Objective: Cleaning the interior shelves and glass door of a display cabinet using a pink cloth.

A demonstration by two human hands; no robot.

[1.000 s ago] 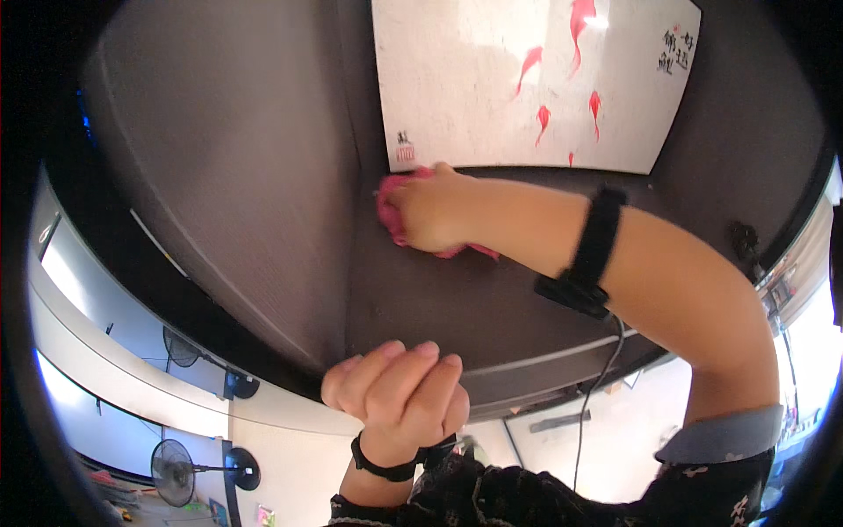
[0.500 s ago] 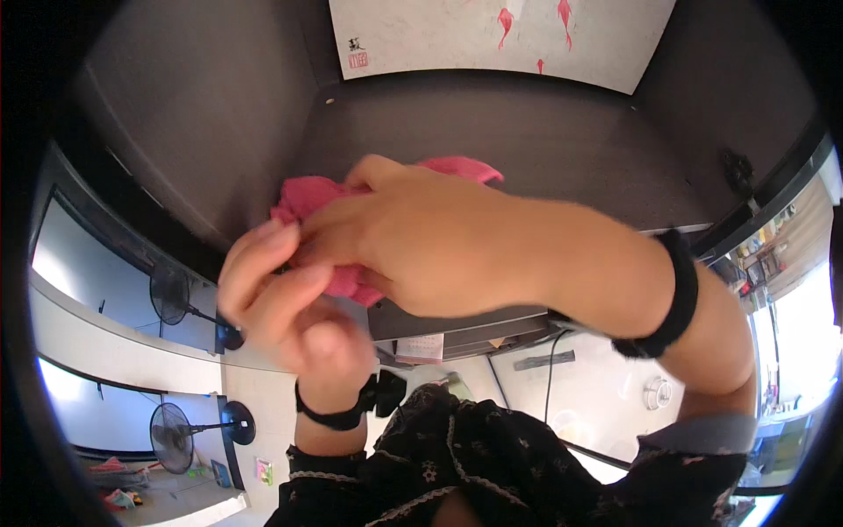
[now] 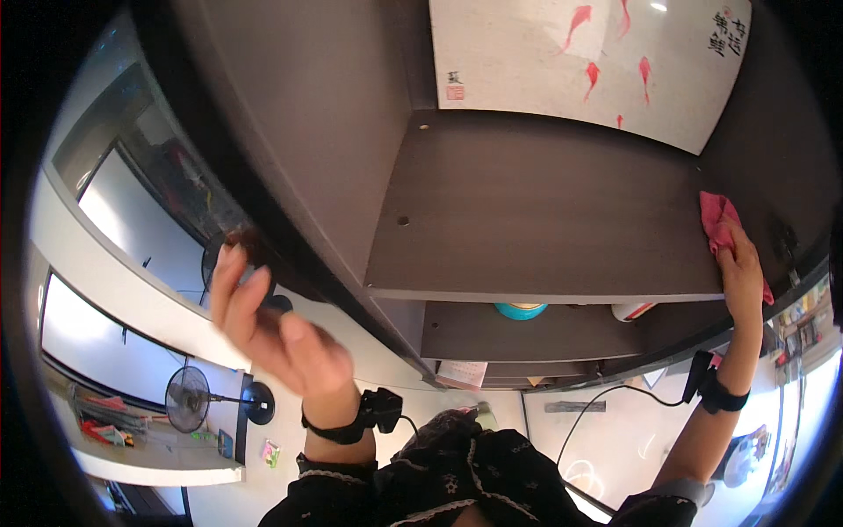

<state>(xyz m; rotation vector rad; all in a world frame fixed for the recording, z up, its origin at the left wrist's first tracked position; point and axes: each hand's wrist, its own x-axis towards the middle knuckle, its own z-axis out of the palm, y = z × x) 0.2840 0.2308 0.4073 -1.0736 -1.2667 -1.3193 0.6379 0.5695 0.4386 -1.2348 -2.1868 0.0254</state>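
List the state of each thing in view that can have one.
Pink cloth: bunched, pressed on the shelf's right end under the right hand.
Left hand: open, empty, raised beside the cabinet.
Dark shelf: bare apart from the cloth.
Standing fan: upright on the floor.

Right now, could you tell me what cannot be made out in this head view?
- Pink cloth: its lower part is hidden under the right hand.
- Teal bowl and white cup: mostly hidden by the dark shelf above them.
- Left hand: motion-blurred, fingers unclear.
- Floor clutter by the standing fan: too small.
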